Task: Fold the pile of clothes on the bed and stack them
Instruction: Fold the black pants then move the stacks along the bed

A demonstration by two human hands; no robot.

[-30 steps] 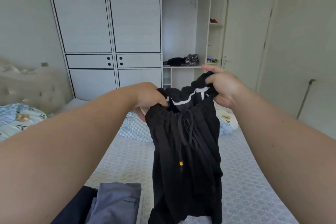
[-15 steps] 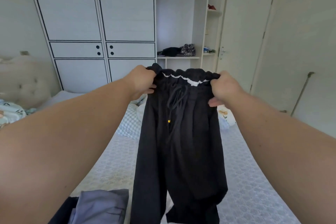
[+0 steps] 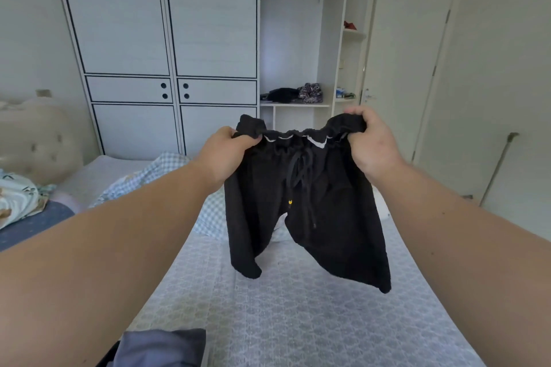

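Black shorts [image 3: 301, 202] held up by the waistband over the bed [image 3: 298, 322].

The left hand [image 3: 226, 155] and right hand [image 3: 369, 143] each have a closed grip on a waistband end, legs hanging free above the mattress. A grey folded garment [image 3: 162, 347] lies at the near edge. The drawstring dangles loose; laid down carelessly, I judge, the legs could bunch and spoil the fold.

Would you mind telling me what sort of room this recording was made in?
Most likely a home bedroom: a bed with a patterned cover, a white wardrobe with an open shelf section, and a closed door.
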